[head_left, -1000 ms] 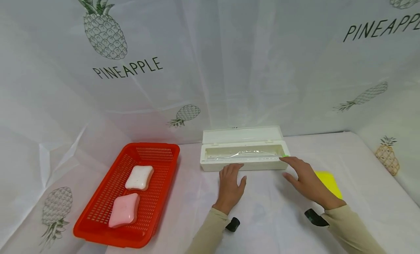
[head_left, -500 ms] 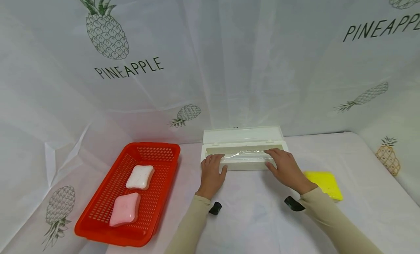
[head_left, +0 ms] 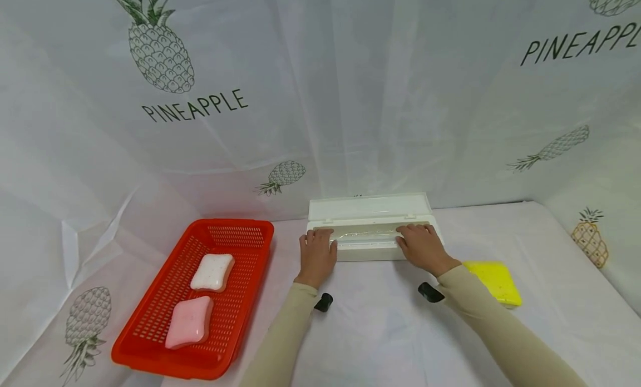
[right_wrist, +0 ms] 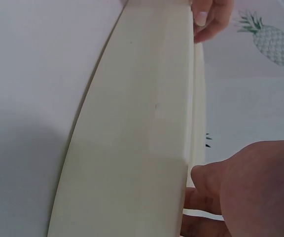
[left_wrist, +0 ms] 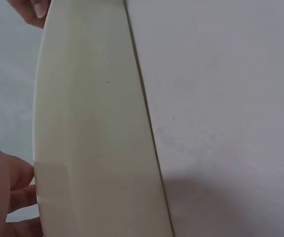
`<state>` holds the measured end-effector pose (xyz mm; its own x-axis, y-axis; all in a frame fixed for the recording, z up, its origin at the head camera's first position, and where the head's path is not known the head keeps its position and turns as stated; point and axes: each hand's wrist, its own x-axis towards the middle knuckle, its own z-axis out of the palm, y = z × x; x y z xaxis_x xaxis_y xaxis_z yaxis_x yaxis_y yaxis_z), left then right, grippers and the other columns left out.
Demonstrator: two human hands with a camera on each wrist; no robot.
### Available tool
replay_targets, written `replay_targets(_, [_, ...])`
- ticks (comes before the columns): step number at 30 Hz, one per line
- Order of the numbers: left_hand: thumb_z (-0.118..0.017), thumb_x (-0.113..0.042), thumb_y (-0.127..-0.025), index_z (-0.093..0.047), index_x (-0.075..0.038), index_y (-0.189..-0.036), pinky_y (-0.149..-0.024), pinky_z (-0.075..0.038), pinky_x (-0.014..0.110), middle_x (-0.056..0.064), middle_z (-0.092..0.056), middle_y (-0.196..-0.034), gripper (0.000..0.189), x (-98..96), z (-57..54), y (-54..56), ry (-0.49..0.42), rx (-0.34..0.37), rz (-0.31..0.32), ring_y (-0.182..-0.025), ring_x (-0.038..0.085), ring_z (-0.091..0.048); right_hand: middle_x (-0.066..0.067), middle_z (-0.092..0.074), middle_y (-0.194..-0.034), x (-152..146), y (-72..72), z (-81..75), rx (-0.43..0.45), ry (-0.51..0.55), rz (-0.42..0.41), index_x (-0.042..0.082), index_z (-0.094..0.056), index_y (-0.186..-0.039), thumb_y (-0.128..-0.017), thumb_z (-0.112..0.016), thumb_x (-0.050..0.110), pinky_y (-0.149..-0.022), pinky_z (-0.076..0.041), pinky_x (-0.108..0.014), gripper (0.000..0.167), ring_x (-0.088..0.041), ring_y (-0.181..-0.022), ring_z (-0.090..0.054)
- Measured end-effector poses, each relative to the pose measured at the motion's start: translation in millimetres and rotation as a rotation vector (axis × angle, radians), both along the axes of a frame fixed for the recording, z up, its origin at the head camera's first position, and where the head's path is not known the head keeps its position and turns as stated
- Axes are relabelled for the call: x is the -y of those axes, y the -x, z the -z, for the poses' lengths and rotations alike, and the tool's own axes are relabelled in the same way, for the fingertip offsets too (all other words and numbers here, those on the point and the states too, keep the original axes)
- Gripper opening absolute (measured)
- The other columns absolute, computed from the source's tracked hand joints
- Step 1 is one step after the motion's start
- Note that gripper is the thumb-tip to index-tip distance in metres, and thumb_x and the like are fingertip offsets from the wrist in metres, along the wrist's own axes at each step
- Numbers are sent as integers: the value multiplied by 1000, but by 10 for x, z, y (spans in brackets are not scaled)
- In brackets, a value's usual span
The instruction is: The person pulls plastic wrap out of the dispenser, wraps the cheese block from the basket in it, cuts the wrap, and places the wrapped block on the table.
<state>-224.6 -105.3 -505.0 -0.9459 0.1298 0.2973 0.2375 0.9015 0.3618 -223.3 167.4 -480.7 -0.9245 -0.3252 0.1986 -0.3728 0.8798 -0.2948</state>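
A long white box (head_left: 373,254) stands by the back wall with its lid (head_left: 369,207) tipped back. Clear plastic film (head_left: 364,234) stretches across its inside. My left hand (head_left: 318,257) reaches over the front rim near the left end. My right hand (head_left: 423,246) does the same toward the right end. In the left wrist view, the thumb (left_wrist: 21,173) lies at the rim while the other fingers dip behind it. The right wrist view shows a similar right thumb (right_wrist: 206,177). Both hands' fingertips are partly hidden by the box, so whether they pinch the film cannot be told.
A red perforated basket (head_left: 252,298) sits at the left, holding a white soap-like block (head_left: 212,272) and a pink one (head_left: 189,322). A yellow block (head_left: 496,283) lies beyond my right forearm. White cloth with pineapple prints (head_left: 160,56) hangs behind and around the table (head_left: 375,331).
Both hands have moved left and forward onto the box's front rim, their fingers now reaching over it. More of the yellow block shows. Basket and box have stayed put.
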Motion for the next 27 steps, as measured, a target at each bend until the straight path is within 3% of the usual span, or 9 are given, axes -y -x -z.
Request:
replay_targets(5, [-66,-12,-104,-72,-5,-127,-104,-34,53,10,-78,-108,25,14,-17,61,-54,-20,0,-112,33,-58,-20,-77,-107,0,81,13,48,3,-5,-6,-71,-117,-105,-62,11,-101,-43,-65,23,-39,-107,-71])
replay_targets(12, [-69,-7,-101,-77,-5,-117,-102,-36,54,12,-79,-111,18,30,-61,112,-97,-24,-6,-105,34,-61,-18,-77,-107,-20,169,14,89,66,5,-5,-75,-110,-103,-64,10,-97,-49,-63,20,-39,-103,-72])
replay_targets(18, [-67,-11,-104,-76,-6,-116,-106,-34,55,11,-77,-113,17,42,-92,125,-132,43,23,-112,35,-60,-19,-78,-104,-38,221,30,111,143,-33,-4,-77,-105,-102,-63,5,-78,-57,-48,17,-28,-84,-71])
replay_targets(21, [-65,-15,-105,-77,-7,-116,-108,-31,57,10,-77,-117,18,47,-103,119,-129,90,63,-118,36,-59,-19,-77,-105,-41,229,31,121,173,-73,-4,-77,-104,-101,-62,1,-80,-58,-49,17,-31,-89,-72])
replay_targets(23, [-64,-17,-106,-79,-7,-115,-108,-31,59,10,-78,-117,20,48,-109,109,-119,113,86,-120,36,-58,-19,-77,-108,-43,239,44,135,192,-93,-3,-78,-105,-101,-60,-2,-87,-57,-53,18,-37,-100,-73])
replay_targets(27, [-62,-15,-107,-81,-6,-108,-106,-32,59,9,-79,-112,21,46,-103,100,-97,119,100,-118,36,-59,-18,-77,-106,-42,252,60,179,235,-131,-3,-77,-104,-101,-56,-5,-94,-55,-57,22,-41,-108,-71])
